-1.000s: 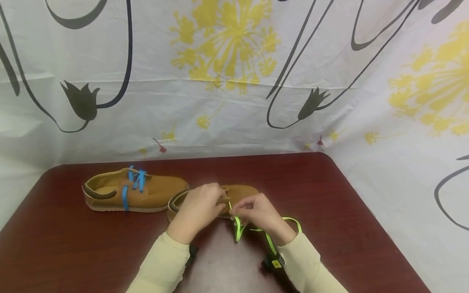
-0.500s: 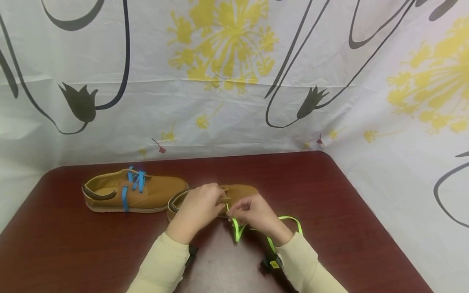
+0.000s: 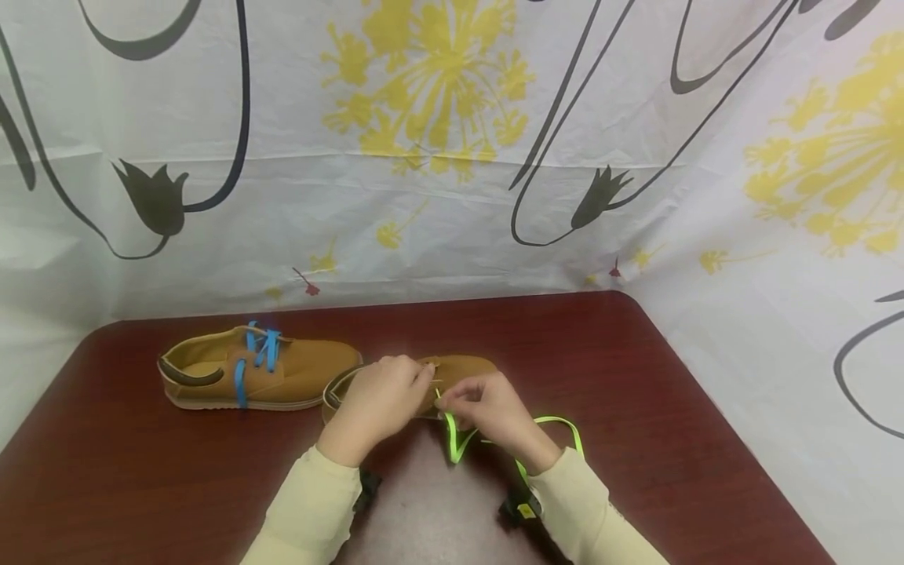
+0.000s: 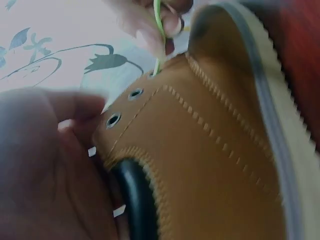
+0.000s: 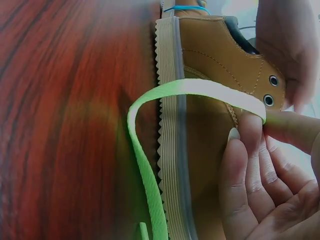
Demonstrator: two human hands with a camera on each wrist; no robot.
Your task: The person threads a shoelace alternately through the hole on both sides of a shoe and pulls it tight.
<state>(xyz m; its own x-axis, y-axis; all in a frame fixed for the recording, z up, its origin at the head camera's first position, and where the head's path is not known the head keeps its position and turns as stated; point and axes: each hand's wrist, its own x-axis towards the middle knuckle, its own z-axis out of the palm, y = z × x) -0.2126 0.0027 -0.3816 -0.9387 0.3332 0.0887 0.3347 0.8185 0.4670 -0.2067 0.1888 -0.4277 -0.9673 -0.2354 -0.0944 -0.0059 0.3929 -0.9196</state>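
A tan shoe [image 3: 462,366] lies on its sole at the table's middle, partly hidden behind both hands. My left hand [image 3: 384,392] grips its eyelet flap; in the left wrist view the fingers sit at the flap's edge beside two bare metal eyelets [image 4: 125,106]. A flat neon-green shoelace [image 5: 145,175] comes out of the eyelet nearest the toe, and my right hand [image 3: 487,408] pinches it between thumb and index finger close to that hole. From the pinch the lace loops down over the sole's side onto the table.
Another tan shoe [image 3: 318,361], laced in blue [image 3: 270,349], stands to the left, its toe close to the first shoe's heel. The dark red table [image 3: 141,486] meets a patterned white cloth [image 3: 282,188] behind. Green lace [image 3: 565,421] also curves out beyond my right wrist.
My left fingers have straightened a little along the shoe's flap. My right hand has shifted slightly left with the lace still pinched. The shoes stay in place.
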